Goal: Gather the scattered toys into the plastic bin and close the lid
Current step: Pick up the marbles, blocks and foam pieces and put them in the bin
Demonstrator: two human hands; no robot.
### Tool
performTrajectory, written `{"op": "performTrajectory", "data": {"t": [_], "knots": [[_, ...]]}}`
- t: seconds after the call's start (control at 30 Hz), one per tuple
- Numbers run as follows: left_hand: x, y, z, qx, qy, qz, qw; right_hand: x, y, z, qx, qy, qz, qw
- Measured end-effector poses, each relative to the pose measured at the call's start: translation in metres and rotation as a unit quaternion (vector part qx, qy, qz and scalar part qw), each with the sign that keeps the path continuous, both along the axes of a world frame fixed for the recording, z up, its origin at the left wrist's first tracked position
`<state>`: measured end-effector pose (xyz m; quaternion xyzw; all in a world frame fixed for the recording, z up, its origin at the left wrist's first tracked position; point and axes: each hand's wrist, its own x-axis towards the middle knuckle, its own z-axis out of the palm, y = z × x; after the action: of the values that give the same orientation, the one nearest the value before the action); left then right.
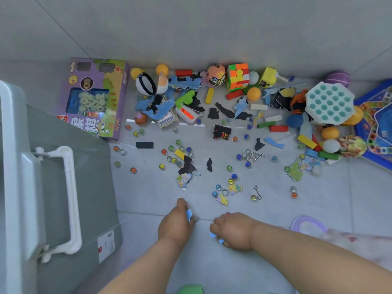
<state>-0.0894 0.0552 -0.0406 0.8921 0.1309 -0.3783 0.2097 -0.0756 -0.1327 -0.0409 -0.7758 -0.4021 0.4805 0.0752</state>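
The grey plastic bin (70,187) stands at the left with a white latch handle (70,198) on its side. Toys lie scattered over the tiled floor: glass marbles (178,142), puzzle pieces (184,179), a colour cube (238,77), orange balls (253,93). Low in the middle, my left hand (177,223) is closed around a blue puzzle piece (189,214). My right hand (232,230), just to its right, is curled over small blue pieces (213,235) at the floor.
A purple boxed game (95,98) lies beside the bin. A white and teal honeycomb tray (329,102) and a blue game board (379,122) sit at the right. A lilac ring (308,224) lies near my right forearm. The wall runs behind the toy pile.
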Motion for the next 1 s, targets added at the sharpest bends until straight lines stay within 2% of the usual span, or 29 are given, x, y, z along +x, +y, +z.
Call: {"op": "performTrajectory", "data": {"t": [0.2, 0.43, 0.6, 0.7, 0.77, 0.83, 1.0], "knots": [[0.03, -0.014, 0.0, 0.001, -0.023, 0.022, 0.999, 0.046, -0.003, -0.002, 0.013, -0.071, -0.092, 0.993], [0.079, -0.022, 0.002, -0.03, -0.047, 0.087, 0.995, 0.084, -0.011, -0.007, 0.015, -0.144, -0.21, 0.967], [0.099, -0.022, 0.003, -0.065, -0.05, 0.124, 0.989, 0.105, -0.009, -0.008, 0.004, -0.137, -0.334, 0.933], [0.089, -0.02, 0.005, -0.053, -0.078, 0.149, 0.984, 0.112, -0.005, -0.008, 0.006, -0.129, -0.395, 0.91], [0.073, -0.019, 0.005, -0.014, -0.083, 0.172, 0.982, 0.114, -0.001, -0.01, -0.011, -0.135, -0.407, 0.903], [0.057, -0.021, 0.004, 0.009, -0.05, 0.2, 0.978, 0.117, 0.004, -0.009, -0.03, -0.146, -0.403, 0.903], [0.059, -0.021, -0.003, 0.004, -0.039, 0.22, 0.975, 0.121, 0.013, -0.007, -0.042, -0.145, -0.408, 0.9]]}}
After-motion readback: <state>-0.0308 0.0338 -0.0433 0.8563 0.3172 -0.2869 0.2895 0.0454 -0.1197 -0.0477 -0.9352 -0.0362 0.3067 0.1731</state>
